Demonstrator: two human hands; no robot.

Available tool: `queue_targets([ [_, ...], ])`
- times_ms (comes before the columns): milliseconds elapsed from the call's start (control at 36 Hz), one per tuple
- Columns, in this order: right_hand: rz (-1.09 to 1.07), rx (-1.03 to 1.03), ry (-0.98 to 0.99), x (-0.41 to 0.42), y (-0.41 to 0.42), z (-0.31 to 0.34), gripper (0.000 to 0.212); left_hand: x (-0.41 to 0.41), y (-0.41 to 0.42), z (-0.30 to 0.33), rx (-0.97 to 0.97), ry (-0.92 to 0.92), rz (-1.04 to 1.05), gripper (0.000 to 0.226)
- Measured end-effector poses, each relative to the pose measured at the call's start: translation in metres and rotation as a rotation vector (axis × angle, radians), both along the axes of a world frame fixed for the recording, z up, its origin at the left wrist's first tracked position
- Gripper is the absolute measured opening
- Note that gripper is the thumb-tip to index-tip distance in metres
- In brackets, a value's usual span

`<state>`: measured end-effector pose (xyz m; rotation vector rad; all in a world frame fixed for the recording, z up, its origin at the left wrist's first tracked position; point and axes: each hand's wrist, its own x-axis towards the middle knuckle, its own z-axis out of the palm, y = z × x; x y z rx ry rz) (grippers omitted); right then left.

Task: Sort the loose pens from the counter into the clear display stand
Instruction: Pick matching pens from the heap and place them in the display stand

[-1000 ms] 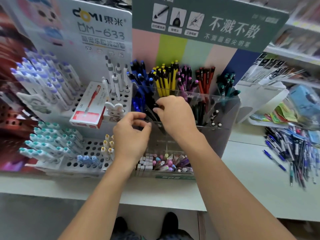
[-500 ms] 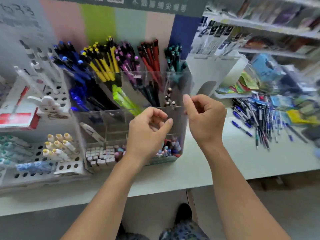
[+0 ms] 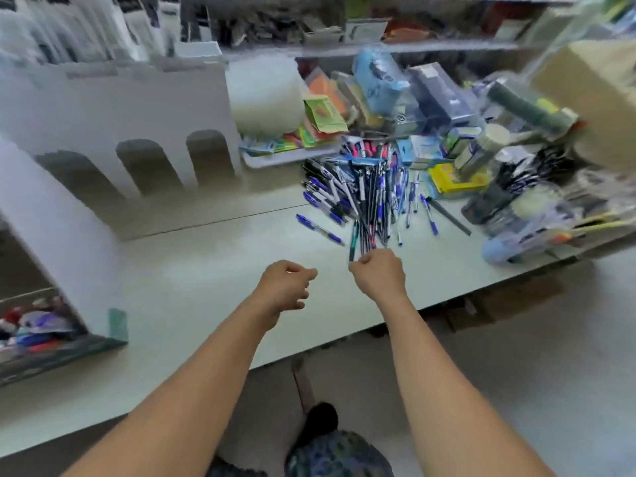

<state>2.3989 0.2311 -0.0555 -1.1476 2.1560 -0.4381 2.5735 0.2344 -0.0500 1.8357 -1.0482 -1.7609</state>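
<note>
Head view has swung from the stand [image 3: 51, 325] to the pens [image 3: 364, 197] piled on the counter [image 3: 206, 270]; both hands, left [image 3: 285, 287] and right [image 3: 377, 273], arrive loosely curled, empty, ready to gather.

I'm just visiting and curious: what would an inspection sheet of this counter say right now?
Surface: pale counter, bare in front of the hands.
Job's things: pile of loose pens at the back right; clear display stand only partly in view at the left edge.
Clutter: packets, boxes and stationery behind and right of the pens.
Hands: left hand loosely curled, holding nothing; right hand curled at the pile's near edge, grasp unclear.
Cables: nothing seen.
Surroundings: white card display, shop shelves behind; picture blurred.
</note>
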Motion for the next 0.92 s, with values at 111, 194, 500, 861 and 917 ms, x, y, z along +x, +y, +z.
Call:
queue_targets([
  [111,-0.016,0.086,-0.045,-0.037,-0.032,-0.011,0.019,-0.037,-0.013,-0.019,0.032,-0.064,0.039,0.038],
  [194,-0.057,0.135,-0.072,-0.052,-0.052,-0.027,0.029,-0.049,-0.025,-0.037,0.047,-0.113,0.076,0.05],
  [500,-0.029,0.168,-0.133,-0.066,-0.104,-0.061,0.018,-0.106,-0.092,-0.083,0.02,-0.362,0.047,0.084],
  [861,0.225,0.114,-0.079,-0.111,-0.125,-0.064,0.02,-0.17,-0.129,-0.083,0.031,-0.71,-0.003,0.08],
  [917,0.237,0.1,-0.104,-0.114,-0.128,-0.067,0.019,-0.167,-0.13,-0.085,0.034,-0.737,-0.016,0.071],
])
